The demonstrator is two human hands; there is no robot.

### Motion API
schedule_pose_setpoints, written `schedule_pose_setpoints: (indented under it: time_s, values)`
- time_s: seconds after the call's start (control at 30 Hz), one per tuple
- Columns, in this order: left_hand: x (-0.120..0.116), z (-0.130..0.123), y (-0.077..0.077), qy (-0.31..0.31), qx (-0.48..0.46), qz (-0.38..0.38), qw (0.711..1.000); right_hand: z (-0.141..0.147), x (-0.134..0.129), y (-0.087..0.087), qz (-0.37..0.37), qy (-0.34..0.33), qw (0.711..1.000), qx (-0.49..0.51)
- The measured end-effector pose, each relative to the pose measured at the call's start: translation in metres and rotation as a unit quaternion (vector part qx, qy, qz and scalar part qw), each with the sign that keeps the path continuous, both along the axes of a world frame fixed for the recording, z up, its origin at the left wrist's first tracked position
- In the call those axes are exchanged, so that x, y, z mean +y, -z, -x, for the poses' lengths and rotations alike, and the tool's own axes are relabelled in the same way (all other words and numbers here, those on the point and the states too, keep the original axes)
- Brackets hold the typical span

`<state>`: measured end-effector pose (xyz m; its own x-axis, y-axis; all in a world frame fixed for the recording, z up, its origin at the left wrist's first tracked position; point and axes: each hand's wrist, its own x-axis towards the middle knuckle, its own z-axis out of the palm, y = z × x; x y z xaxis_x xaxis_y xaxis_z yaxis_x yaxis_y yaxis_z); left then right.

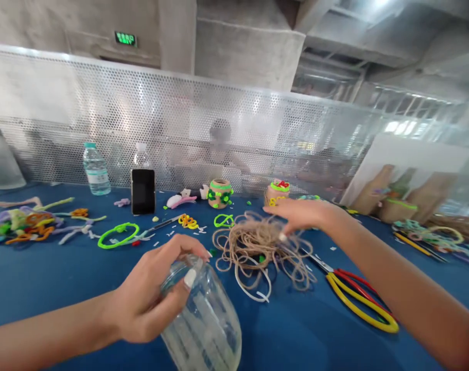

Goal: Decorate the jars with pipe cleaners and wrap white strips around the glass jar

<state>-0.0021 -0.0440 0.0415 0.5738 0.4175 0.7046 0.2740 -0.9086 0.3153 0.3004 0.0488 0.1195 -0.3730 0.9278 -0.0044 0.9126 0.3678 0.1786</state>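
Surface: I read a blue table covering across the whole work area, dotted with small white snippets. Tangled pipe cleaners lie at far left, and another tangle lies at far right.

Room: Beyond the table I see a perforated metal screen, with a person blurred behind it. Above it are concrete pillars and a green exit sign.

Containers: A capped water bottle stands upright at far left, with water inside. A second bottle stands behind an upright black phone. Two small twine-wrapped jars trimmed with pipe cleaners stand toward the far side; I cannot tell what they hold.

Left hand: The left hand is clenched around the upper end of a clear plastic bottle, which tilts down toward the near edge. I can make out nothing inside it.

Right hand: The right hand is open and grasps nothing, its fingers spread just over the twine. I cannot tell whether they touch it.

Twine: A loose heap of jute twine sits mid-table between the hands, near the bottle. Scissors with yellow and red handles lie just to its right.
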Motion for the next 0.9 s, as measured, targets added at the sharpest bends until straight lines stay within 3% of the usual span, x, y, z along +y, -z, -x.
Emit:
schedule_pose_setpoints:
  time_s: [0.07, 0.13, 0.2, 0.27, 0.3, 0.37, 0.4, 0.47, 0.6, 0.73, 0.9]
  values:
    - [0.007, -0.004, 0.002, 0.044, -0.043, 0.008, 0.998, 0.016, -0.011, 0.01, 0.048, -0.048, 0.996, 0.064]
    - [0.011, -0.01, 0.006, 0.079, -0.07, -0.008, 0.994, 0.038, -0.028, 0.021, 0.084, -0.155, 0.965, 0.192]
    - [0.013, -0.016, 0.01, 0.103, -0.09, -0.021, 0.99, 0.063, -0.044, 0.038, 0.19, -0.262, 0.894, 0.309]
    - [0.013, -0.017, 0.012, 0.126, -0.089, -0.036, 0.987, 0.084, -0.056, 0.064, 0.298, -0.336, 0.803, 0.392]
    - [0.013, -0.015, 0.011, 0.131, -0.071, -0.05, 0.988, 0.092, -0.06, 0.077, 0.324, -0.35, 0.762, 0.439]
    - [0.01, -0.007, 0.004, 0.105, 0.008, -0.096, 0.99, 0.102, -0.068, 0.102, 0.324, -0.335, 0.71, 0.527]
    - [0.009, -0.003, 0.0, 0.074, 0.056, -0.126, 0.988, 0.103, -0.072, 0.111, 0.309, -0.31, 0.705, 0.559]
    - [0.005, 0.005, -0.01, 0.012, 0.136, -0.169, 0.976, 0.099, -0.081, 0.12, 0.267, -0.243, 0.728, 0.582]
    - [-0.004, 0.009, -0.013, -0.037, 0.178, -0.17, 0.968, 0.085, -0.101, 0.105, 0.23, -0.118, 0.81, 0.526]
    - [-0.008, 0.002, 0.0, -0.079, 0.178, -0.175, 0.965, 0.081, -0.107, 0.092, 0.236, -0.101, 0.831, 0.494]
    - [-0.005, 0.0, 0.003, -0.052, 0.231, -0.113, 0.965, 0.086, -0.092, 0.112, 0.24, -0.119, 0.836, 0.478]
